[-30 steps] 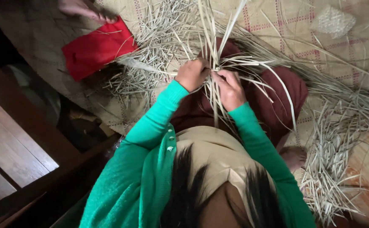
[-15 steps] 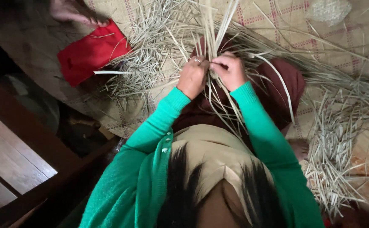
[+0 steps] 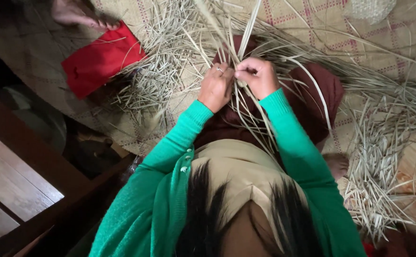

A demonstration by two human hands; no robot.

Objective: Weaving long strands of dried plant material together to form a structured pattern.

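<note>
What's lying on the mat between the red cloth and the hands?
In the head view, a loose pile of dry straw strips lies between the red cloth and the left hand.

Cloth pouch [image 3: 101,61] lies on mat [image 3: 398,43] (left of straw strips [image 3: 246,28]).

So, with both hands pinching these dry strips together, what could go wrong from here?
1. The left hand and right hand pinch thin pale strips close together; a strip could slip from the grip and the work may loosen.
2. The strips look dry and stiff, so a sharp bend might crack one.
3. Loose cut pieces lie scattered on the woven mat; long strips could tangle with them.
</note>
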